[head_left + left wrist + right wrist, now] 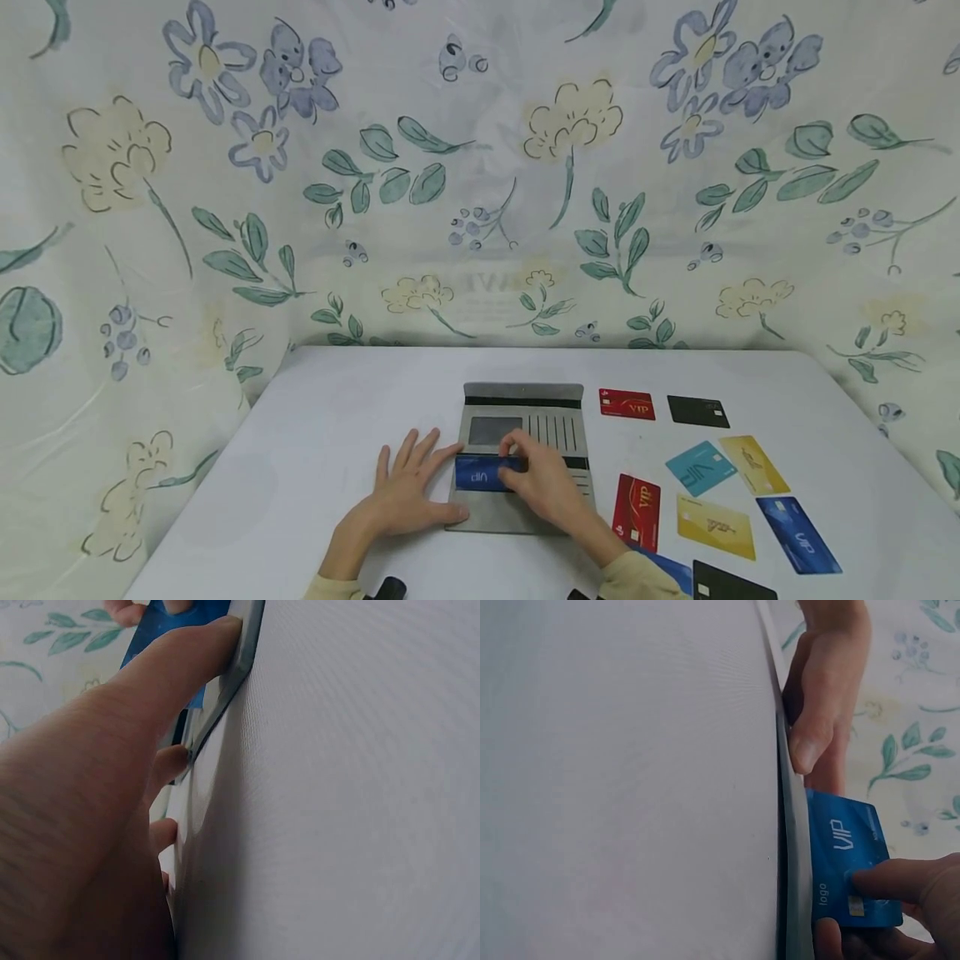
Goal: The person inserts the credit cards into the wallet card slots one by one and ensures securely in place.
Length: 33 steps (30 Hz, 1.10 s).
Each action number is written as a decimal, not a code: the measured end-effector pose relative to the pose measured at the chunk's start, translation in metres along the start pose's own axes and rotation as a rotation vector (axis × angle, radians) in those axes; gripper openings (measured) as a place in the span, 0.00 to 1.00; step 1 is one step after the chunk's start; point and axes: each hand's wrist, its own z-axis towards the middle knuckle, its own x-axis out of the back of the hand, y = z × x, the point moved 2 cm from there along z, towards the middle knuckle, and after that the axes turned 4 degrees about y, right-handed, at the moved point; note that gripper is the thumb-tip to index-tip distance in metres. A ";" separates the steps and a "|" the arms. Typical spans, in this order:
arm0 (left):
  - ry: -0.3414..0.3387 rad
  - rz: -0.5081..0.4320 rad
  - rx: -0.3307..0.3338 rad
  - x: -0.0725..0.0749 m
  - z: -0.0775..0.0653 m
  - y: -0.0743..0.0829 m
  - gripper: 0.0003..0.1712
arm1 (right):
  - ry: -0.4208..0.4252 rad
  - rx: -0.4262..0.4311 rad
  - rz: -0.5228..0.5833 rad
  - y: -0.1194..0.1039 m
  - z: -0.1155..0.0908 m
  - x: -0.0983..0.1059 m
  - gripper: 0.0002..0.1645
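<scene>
The right hand, lower centre, pinches a blue card tilted up from a grey case; whether any of it is inside, I cannot tell. The left hand, fingers spread, touches the case's left edge. The right wrist view shows the card's chip, hidden in the head view. 9 more cards lie lower right, before flowered cloth.

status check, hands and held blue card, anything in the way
Right hand pinching blue VIP card over gray card holder. Left hand touching holder's left edge. Other cards lie right, not blocking.
</scene>
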 end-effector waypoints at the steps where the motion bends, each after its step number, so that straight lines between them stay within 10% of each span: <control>1: 0.000 0.001 0.000 0.000 0.000 0.000 0.52 | -0.001 -0.002 0.001 0.000 0.001 0.000 0.14; 33: 0.009 0.025 0.013 0.000 0.000 0.003 0.51 | -0.127 0.019 -0.083 -0.003 0.006 -0.002 0.15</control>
